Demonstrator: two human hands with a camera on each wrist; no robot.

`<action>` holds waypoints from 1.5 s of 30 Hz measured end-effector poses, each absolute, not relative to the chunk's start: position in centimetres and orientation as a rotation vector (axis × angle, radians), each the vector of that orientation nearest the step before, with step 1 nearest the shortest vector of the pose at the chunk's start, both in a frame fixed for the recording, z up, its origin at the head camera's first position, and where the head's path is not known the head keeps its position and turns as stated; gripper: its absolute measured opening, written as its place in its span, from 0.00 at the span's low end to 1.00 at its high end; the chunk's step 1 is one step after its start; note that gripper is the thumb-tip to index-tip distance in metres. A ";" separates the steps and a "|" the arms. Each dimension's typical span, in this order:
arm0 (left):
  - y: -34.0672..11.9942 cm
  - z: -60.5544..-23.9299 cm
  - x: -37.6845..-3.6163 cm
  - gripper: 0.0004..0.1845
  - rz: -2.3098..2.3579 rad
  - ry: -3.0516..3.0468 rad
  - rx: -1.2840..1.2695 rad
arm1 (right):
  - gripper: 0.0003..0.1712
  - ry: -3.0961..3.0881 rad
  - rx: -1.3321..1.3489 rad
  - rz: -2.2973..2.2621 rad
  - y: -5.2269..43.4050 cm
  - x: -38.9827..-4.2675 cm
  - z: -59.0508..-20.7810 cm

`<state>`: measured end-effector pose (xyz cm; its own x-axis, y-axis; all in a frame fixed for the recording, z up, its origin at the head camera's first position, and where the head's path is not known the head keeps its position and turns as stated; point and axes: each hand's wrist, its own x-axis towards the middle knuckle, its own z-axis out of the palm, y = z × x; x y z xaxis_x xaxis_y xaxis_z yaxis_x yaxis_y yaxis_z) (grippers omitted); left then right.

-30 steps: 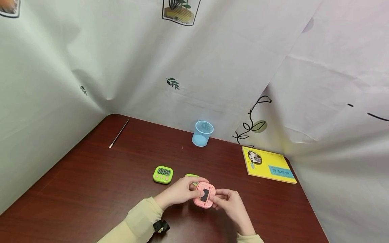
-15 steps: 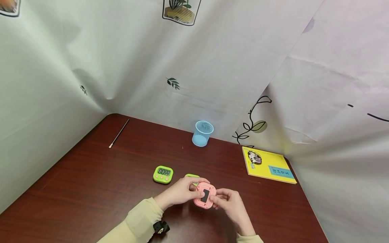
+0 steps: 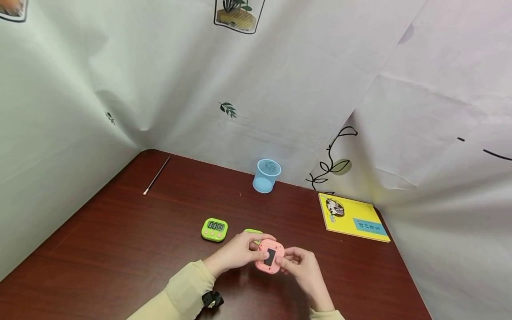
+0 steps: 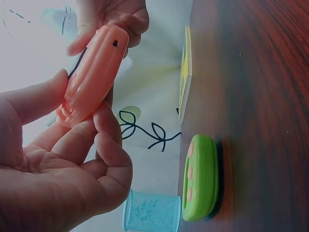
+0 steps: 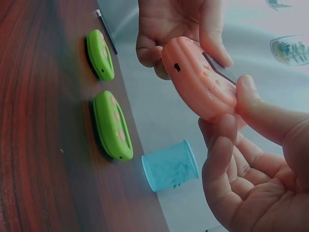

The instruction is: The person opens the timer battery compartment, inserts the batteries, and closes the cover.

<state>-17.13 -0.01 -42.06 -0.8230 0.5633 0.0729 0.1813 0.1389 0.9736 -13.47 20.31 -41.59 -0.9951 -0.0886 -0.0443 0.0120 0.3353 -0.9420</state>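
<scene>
A pink digital timer [image 3: 264, 267] is held above the table between both hands, its back with a dark rectangle turned toward the head camera. My left hand [image 3: 238, 252] pinches its left edge, thumb on the back and fingers behind. On the opposite edge my right hand [image 3: 305, 269] pinches it between thumb and fingers. The wrist views show the pink timer [image 4: 99, 72] edge-on, with a small dark slot in its side. A green timer [image 3: 214, 230] lies left of the hands, display up. Another green timer [image 5: 112, 125] is mostly hidden behind my left hand in the head view.
At the back of the brown table [image 3: 120, 231] stands a light blue mesh cup [image 3: 266, 177]. A yellow book [image 3: 354, 218] lies at the right edge. Toward the back left is a thin dark stick [image 3: 157, 176] with a pale tip. A printed white cloth [image 3: 180, 89] surrounds the table.
The hands and the pink timer stay almost in place, with only a tiny shift of the right hand. The other things have not moved.
</scene>
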 end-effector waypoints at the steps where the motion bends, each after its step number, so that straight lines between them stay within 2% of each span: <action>1: 0.0 -42.1 -17.1 0.18 1.731 2.112 0.719 | 0.13 2.494 -0.069 -1.763 20.3 -13.5 -41.6; 32: 0.2 -42.8 -17.0 0.17 1.629 2.318 0.602 | 0.10 2.925 -0.013 -1.693 19.3 -12.4 -41.4; 41: 0.1 -42.8 -16.9 0.21 1.540 2.377 0.583 | 0.10 2.925 -0.155 -1.823 19.1 -12.1 -41.4; 45: 0.0 -42.8 -16.9 0.20 1.521 2.367 0.601 | 0.13 2.933 -0.295 -1.814 18.9 -12.1 -41.5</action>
